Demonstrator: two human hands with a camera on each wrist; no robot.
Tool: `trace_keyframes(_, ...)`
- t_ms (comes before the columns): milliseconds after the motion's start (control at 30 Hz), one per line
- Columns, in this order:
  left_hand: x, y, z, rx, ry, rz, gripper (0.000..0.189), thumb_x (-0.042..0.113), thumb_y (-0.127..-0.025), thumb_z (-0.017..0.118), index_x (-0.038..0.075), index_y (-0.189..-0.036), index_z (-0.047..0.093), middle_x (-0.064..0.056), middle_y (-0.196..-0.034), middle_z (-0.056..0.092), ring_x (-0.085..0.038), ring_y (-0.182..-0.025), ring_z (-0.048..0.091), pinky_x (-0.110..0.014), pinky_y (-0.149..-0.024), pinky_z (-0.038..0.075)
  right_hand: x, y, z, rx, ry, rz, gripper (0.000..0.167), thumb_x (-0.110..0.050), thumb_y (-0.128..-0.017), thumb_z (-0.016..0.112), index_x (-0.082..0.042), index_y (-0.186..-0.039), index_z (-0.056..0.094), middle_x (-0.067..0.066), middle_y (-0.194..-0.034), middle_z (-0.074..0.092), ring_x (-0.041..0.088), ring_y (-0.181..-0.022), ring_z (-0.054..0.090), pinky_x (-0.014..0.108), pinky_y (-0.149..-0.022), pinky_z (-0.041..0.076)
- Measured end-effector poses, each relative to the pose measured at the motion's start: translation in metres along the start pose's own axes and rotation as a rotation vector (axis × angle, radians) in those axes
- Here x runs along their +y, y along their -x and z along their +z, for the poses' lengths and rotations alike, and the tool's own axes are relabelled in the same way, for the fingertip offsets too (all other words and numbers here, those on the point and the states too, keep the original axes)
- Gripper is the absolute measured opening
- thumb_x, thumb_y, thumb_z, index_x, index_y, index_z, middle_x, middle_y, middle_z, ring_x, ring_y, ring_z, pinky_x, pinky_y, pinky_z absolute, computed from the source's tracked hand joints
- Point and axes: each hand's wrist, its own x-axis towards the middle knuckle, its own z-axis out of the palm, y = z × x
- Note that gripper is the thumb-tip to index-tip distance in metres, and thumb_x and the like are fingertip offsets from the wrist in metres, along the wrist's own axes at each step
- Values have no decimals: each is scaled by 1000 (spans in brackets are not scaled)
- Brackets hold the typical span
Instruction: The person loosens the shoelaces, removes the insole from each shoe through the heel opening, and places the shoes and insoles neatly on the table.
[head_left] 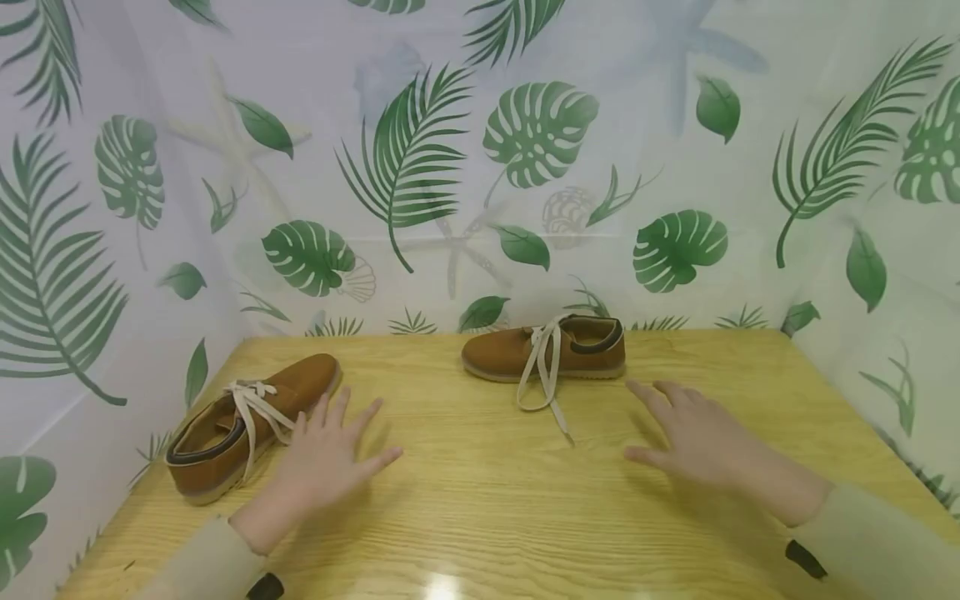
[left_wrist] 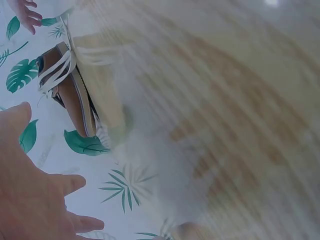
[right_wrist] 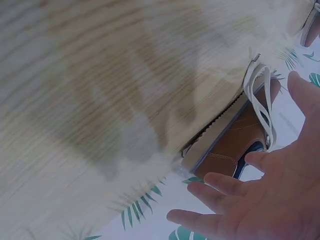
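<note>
Two brown lace-up shoes with pale laces stand on a wooden table. In the head view the left shoe [head_left: 300, 385] points away at an angle, its laces tied in a bow. The other shoe [head_left: 498, 354] lies sideways at the back, toe to the left, with a loop and a loose lace end trailing onto the wood. My left hand [head_left: 322, 458] hovers with spread fingers beside the left shoe; whether it touches the lace I cannot tell. My right hand [head_left: 705, 437] is spread, just right of and nearer than the back shoe's heel, holding nothing.
The yellowish wooden table [head_left: 465, 500] reflects light near its front edge. A white sheet [head_left: 420, 283] printed with green leaves hangs behind it and along both sides, close to the shoes.
</note>
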Motion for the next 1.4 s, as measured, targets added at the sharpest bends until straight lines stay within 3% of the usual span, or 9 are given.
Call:
trace_keyframes(500,-10,-5,-17,34,-7,-16,80,68,-104,50,14,-163,43,-33,-167,33,-61,-147,40,-76,-116,37,-16,-25,-9,13,-62,-37,89,-55,-97,72,-1,-160,40,36,-140,58,55,-126,60,68,-102,53)
trace_keyframes(800,-17,-5,-30,3,13,-51,81,67,-106,46,11,-165,38,-37,-166,30,-61,-149,36,-73,-121,33,-24,-38,-12,11,-88,-42,83,-52,-99,71,0,-158,44,37,-138,59,54,-125,61,68,-105,52)
trace_keyframes(1100,-30,-3,-33,-8,43,-89,79,64,-108,46,10,-165,37,-39,-164,31,-64,-146,38,-78,-112,39,-31,-53,-14,0,-104,-33,82,-53,-99,71,-1,-157,45,35,-137,60,52,-122,63,66,-101,54)
trace_keyframes(1267,-40,-4,-36,-23,80,-122,83,67,-108,41,7,-165,36,-38,-166,27,-65,-146,35,-80,-111,37,-39,-63,-14,-8,-137,-28,72,-47,-103,68,-3,-155,49,31,-145,58,50,-129,61,65,-107,52)
trace_keyframes(1400,-45,-4,-41,3,106,-121,85,68,-108,41,3,-163,38,-38,-165,29,-64,-146,35,-78,-111,38,-46,-71,-11,20,-168,-39,64,-43,-103,69,-2,-150,55,27,-144,61,47,-130,62,62,-108,52)
